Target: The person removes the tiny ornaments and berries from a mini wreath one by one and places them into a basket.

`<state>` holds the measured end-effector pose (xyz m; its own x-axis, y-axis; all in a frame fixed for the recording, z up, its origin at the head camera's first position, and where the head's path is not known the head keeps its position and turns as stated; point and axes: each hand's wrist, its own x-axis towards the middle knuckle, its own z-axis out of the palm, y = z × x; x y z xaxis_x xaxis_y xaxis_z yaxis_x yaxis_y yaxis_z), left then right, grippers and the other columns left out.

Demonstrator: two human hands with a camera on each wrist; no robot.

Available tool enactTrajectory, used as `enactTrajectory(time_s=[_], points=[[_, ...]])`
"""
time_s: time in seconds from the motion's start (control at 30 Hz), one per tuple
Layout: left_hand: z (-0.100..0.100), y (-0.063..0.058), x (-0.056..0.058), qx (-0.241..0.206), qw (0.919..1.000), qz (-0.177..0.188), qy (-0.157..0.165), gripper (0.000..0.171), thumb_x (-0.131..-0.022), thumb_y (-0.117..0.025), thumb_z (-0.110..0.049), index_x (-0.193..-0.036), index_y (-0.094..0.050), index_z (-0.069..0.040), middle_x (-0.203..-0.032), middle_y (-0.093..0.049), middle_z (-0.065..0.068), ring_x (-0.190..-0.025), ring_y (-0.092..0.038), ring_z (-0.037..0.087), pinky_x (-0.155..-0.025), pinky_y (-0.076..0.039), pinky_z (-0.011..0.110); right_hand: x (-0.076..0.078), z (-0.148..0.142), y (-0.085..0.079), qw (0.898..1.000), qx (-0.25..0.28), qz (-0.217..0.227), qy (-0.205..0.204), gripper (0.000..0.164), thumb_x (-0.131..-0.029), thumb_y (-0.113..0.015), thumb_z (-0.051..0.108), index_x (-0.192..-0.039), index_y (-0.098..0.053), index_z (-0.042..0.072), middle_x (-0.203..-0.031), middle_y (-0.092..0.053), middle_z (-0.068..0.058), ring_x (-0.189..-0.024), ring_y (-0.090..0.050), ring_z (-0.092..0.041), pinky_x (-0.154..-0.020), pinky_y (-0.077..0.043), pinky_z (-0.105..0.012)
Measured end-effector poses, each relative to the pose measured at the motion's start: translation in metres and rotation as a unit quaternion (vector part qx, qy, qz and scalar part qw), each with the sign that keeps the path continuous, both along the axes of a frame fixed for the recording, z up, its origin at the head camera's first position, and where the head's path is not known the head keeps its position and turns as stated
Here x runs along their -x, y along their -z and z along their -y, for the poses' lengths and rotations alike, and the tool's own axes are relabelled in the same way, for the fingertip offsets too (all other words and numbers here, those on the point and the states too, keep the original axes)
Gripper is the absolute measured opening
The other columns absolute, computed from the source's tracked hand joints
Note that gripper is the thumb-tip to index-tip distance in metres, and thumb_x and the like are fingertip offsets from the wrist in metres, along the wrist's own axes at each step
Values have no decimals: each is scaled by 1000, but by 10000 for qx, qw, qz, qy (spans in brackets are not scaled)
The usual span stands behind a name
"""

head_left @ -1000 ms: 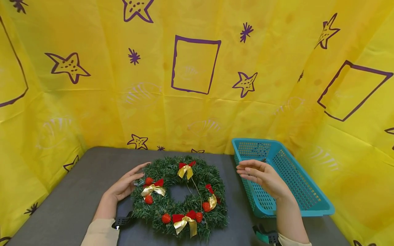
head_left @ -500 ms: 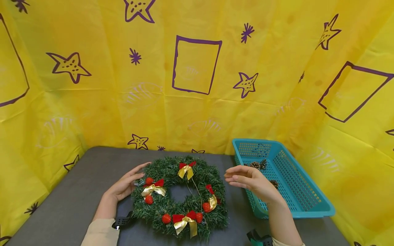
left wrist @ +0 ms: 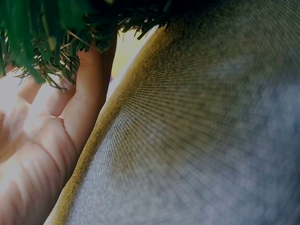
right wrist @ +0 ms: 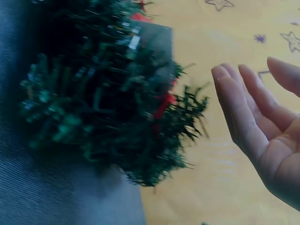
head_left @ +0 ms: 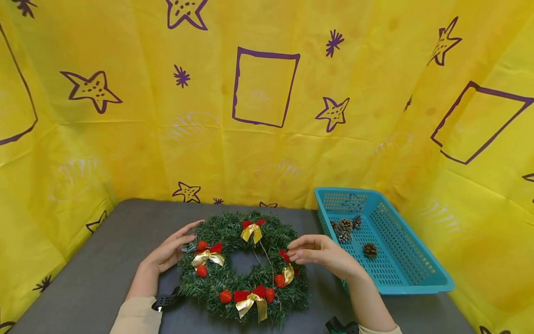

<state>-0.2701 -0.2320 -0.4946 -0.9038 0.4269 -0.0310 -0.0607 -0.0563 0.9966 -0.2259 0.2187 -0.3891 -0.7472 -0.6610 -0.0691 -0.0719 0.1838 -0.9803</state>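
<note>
Right hand [head_left: 323, 256], loosely curved and empty, has swung from the basket [head_left: 398, 236] to the wreath's [head_left: 246, 281] right side; left hand [head_left: 170, 250], fingers extended, stays at its left edge. Both now flank it on the surface [head_left: 125, 260], cones [head_left: 345, 225] uncovered.

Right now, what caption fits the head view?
Left hand and right hand at opposite sides of a bow-trimmed wreath, beside a teal basket of pinecones.
</note>
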Motion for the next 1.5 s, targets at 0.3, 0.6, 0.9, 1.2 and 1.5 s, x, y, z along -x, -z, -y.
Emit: enactTrajectory(time_s=[0.3, 0.6, 0.9, 1.2, 1.5], points=[[1, 0, 1, 191, 9998, -7, -12, 61, -106, -43, -24, -160, -16, -17, -167, 17, 12, -150, 11, 36, -76, -32, 22, -1, 15, 13, 9991, -369, -28, -202, 37, -97, -61, 16, -127, -62, -6, -126, -64, -29, -107, -70, -13, -88, -57, -29], [1, -1, 1, 384, 9992, -51, -2, 61, -106, -43, -25, -160, -15, -16, -167, 16, 14, -151, 13, 39, -97, -25, 32, -3, 22, 19, 9970, -701, -219, -232, 31, -94, -66, 13, -121, -66, -3, -120, -68, -26, -101, -71, -13, -88, -57, -30], [0, -1, 1, 236, 9997, -71, 52, 60, -106, -42, -24, -160, -16, -16, -167, 16, 13, -151, 14, 38, -90, -29, 25, -7, 26, 23, 9941, -921, -479, -319, 27, -91, -68, 9, -116, -69, -2, -114, -70, -26, -90, -72, -8, -80, -59, -27], [0, -3, -2, 338, 9994, -29, 0, 61, -106, -43, -26, -160, -16, -18, -167, 16, 14, -152, 16, 41, -105, -24, 38, -10, 31, 24, 9872, -1358, -817, -185, 24, -85, -76, 10, -109, -74, 6, -108, -74, -15, -90, -71, -7, -78, -57, -22], [0, -3, -2, 282, 9996, -16, 14, 61, -106, -43, -25, -160, -16, -17, -167, 17, 13, -151, 15, 39, -96, -25, 34, -12, 35, 24, 9824, -1496, -1117, -72, 23, -81, -79, 7, -104, -76, 8, -102, -76, -14, -84, -70, -7, -74, -56, -21]])
